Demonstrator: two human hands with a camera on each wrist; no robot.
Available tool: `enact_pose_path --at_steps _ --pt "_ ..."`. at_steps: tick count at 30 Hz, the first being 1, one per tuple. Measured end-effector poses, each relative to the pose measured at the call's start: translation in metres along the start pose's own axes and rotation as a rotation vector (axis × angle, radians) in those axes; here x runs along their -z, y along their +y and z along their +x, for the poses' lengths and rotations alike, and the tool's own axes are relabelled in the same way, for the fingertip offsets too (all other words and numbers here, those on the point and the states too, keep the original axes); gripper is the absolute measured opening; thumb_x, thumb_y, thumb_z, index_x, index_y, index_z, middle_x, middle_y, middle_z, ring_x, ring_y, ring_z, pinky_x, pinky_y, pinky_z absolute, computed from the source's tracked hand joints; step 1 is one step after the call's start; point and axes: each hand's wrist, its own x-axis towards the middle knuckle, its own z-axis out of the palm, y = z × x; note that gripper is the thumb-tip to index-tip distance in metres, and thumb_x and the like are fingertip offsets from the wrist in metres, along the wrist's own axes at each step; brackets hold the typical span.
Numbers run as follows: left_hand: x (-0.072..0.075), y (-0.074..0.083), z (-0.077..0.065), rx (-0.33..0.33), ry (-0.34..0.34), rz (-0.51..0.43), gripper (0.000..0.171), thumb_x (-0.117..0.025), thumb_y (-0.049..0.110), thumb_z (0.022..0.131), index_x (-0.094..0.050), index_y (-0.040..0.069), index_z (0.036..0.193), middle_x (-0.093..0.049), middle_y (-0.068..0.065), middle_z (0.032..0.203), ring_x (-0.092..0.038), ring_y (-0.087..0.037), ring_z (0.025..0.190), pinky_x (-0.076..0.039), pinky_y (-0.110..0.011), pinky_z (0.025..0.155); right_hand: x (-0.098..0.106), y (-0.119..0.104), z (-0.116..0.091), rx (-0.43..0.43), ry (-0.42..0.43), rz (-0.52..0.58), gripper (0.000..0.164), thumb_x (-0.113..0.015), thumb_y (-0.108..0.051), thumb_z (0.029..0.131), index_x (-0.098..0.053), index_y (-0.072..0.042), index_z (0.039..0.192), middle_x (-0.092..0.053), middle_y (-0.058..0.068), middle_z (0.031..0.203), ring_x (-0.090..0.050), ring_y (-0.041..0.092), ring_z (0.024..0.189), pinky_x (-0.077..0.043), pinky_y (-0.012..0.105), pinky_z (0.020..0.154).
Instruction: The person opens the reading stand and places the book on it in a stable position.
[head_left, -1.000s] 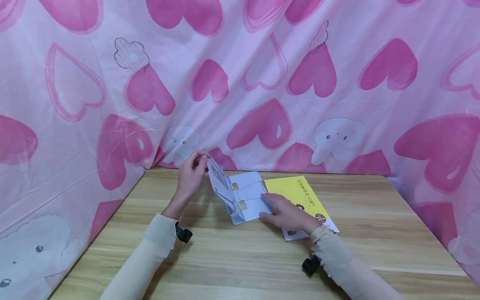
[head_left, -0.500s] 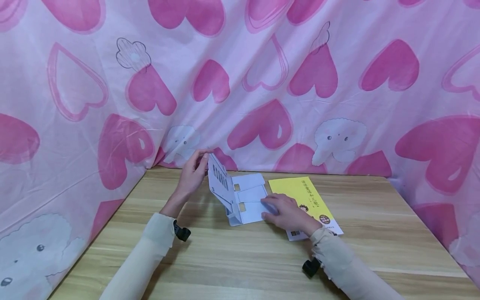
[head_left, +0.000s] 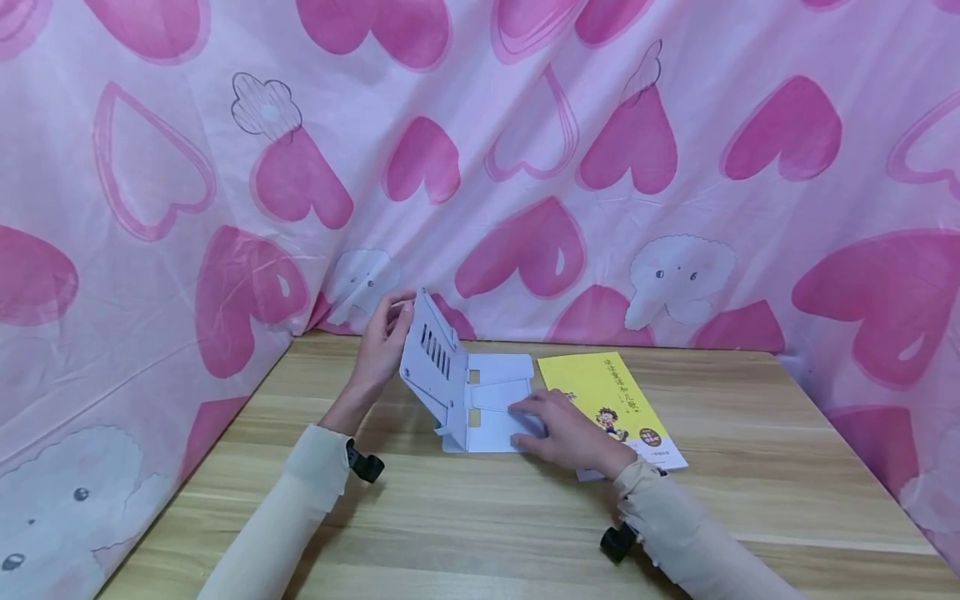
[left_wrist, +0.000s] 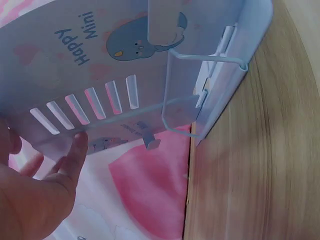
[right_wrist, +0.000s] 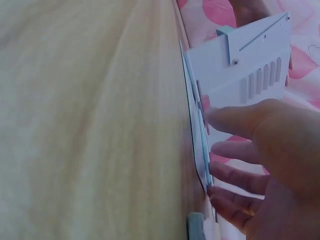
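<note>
A pale blue book stand (head_left: pixel 438 354) stands on the table with its slotted panel tilted up from a flat base plate (head_left: pixel 498 421). My left hand (head_left: pixel 381 342) grips the panel's upper left edge, thumb and fingers on either side. In the left wrist view, the panel's printed face (left_wrist: pixel 95 55) and a wire support (left_wrist: pixel 167 90) show, with the left hand (left_wrist: pixel 42 195) at the edge below the slots. My right hand (head_left: pixel 566 433) rests on the right end of the base plate with fingers extended; in the right wrist view the fingertips (right_wrist: pixel 215 117) touch it.
A yellow book (head_left: pixel 637 417) lies flat just right of the stand, partly under my right forearm. The wooden table (head_left: pixel 465 533) ends at the back against a pink heart-print cloth (head_left: pixel 517 242), which hangs on the left and right too.
The slotted panel has swung a little left and higher, with the left hand on it. The base has turned straighter to the table, and the right hand has shifted slightly left.
</note>
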Motion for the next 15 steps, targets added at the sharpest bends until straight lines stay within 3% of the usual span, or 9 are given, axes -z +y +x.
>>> enact_pose_path --at_steps 3,6,10,15 --pt "-0.0014 0.0016 -0.0016 0.008 -0.023 -0.059 0.042 -0.052 0.040 0.115 -0.055 0.019 0.151 -0.068 -0.015 0.142 -0.069 -0.026 0.112 -0.062 -0.027 0.084 -0.0005 0.0011 0.0007 -0.037 -0.008 0.087 0.043 -0.078 -0.026 0.101 -0.071 -0.012 0.142 -0.068 -0.002 0.115 -0.059 0.016 0.102 -0.053 0.032 0.088" --pt "-0.0042 0.0021 -0.0019 0.018 -0.050 -0.137 0.040 -0.053 0.037 0.115 -0.057 0.016 0.149 -0.070 -0.020 0.135 -0.070 -0.023 0.102 -0.062 -0.026 0.075 -0.0022 0.0049 0.0022 -0.064 -0.028 0.154 0.039 -0.080 -0.021 0.100 -0.073 -0.014 0.138 -0.067 -0.008 0.103 -0.059 0.013 0.092 -0.052 0.024 0.078" --pt "-0.0076 0.0021 -0.0022 0.019 -0.069 -0.169 0.042 -0.053 0.039 0.114 -0.056 0.017 0.150 -0.070 -0.019 0.135 -0.069 -0.025 0.104 -0.060 -0.026 0.075 -0.0033 0.0059 0.0039 -0.079 -0.048 0.173 0.045 -0.086 -0.028 0.095 -0.075 -0.016 0.137 -0.069 -0.009 0.103 -0.060 0.013 0.093 -0.052 0.025 0.080" --pt "-0.0084 0.0025 -0.0031 0.010 -0.078 -0.117 0.042 -0.051 0.045 0.114 -0.058 0.023 0.149 -0.066 -0.014 0.136 -0.064 -0.031 0.112 -0.061 -0.028 0.080 -0.0019 -0.0011 0.0033 -0.095 -0.077 0.129 0.064 -0.095 -0.041 0.083 -0.074 -0.017 0.139 -0.070 -0.008 0.114 -0.057 0.013 0.099 -0.049 0.029 0.086"
